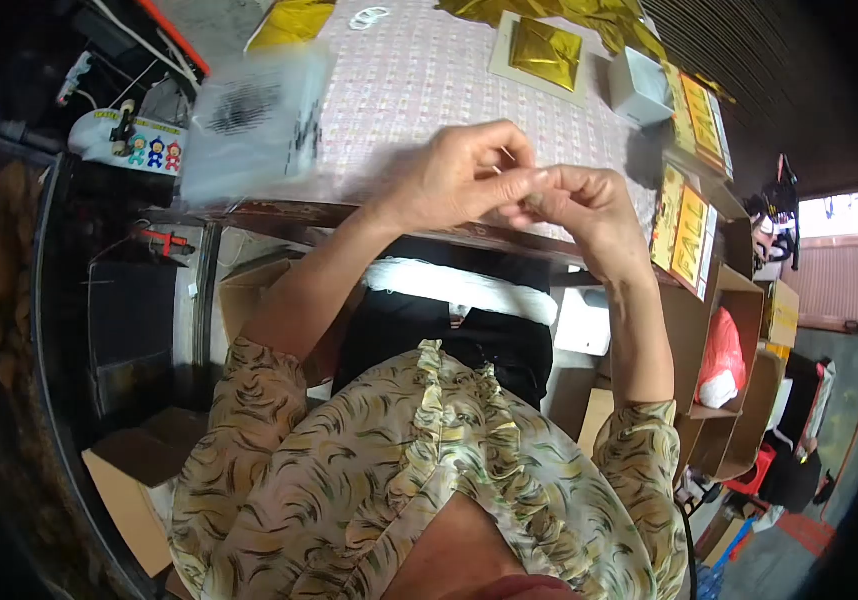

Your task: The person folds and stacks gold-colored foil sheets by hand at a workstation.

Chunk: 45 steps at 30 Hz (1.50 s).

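My left hand (459, 175) and my right hand (589, 210) meet above the table's front edge, fingertips pinched close together. A thin pale strand shows near the fingers of my left hand; what the fingertips of either hand hold is too small to make out. Across my lap lies a bundle of white string (459, 288). To the left of my hands, clear plastic bags with dark print (254, 115) lie on the patterned tabletop (399, 95).
Gold foil sheets (546, 55) lie at the back, near a white box (639, 86) and stacked "FALL" packs (691, 235) on the right. White rings (369, 17) sit at the back left. Cardboard boxes (734, 400) stand at the lower right.
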Available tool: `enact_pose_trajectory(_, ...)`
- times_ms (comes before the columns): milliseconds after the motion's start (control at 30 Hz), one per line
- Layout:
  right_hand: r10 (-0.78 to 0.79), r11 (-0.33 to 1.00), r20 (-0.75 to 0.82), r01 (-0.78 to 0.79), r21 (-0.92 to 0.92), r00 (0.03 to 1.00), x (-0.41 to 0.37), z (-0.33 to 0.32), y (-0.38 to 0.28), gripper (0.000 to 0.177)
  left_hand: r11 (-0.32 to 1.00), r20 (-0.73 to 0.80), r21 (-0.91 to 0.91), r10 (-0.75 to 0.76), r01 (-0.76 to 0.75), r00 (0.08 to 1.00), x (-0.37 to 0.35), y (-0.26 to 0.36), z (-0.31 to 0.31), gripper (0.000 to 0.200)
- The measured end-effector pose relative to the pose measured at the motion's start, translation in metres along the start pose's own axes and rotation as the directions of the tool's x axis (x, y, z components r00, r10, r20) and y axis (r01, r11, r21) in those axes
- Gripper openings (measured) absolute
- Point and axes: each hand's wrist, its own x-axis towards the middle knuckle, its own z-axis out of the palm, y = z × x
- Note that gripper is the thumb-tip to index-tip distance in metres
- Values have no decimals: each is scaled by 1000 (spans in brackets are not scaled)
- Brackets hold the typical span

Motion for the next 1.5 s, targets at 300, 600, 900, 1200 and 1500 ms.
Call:
enact_pose_trajectory(300,81,994,141,-91,62,987,0,3,3,14,885,75,295,355,-360,932,-8,-9,-3,17)
enact_pose_trajectory(600,133,985,170,-150,89,976,9,10,7,10,841,31,364,419,-401,907,-22,-15,-8,23)
enact_pose_trajectory(900,151,978,111,-165,129,982,15,13,9,15,871,-16,388,334,-302,942,-26,-2,-22,18)
enact_pose_trajectory(1200,228,913,15,-219,345,974,31,5,29,15,840,40,502,217,-207,975,-12,4,-45,13)
enact_pose_trajectory(1500,11,807,-430,245,537,903,55,-20,41,40,716,-154,697,87,46,984,65,-17,-132,13)
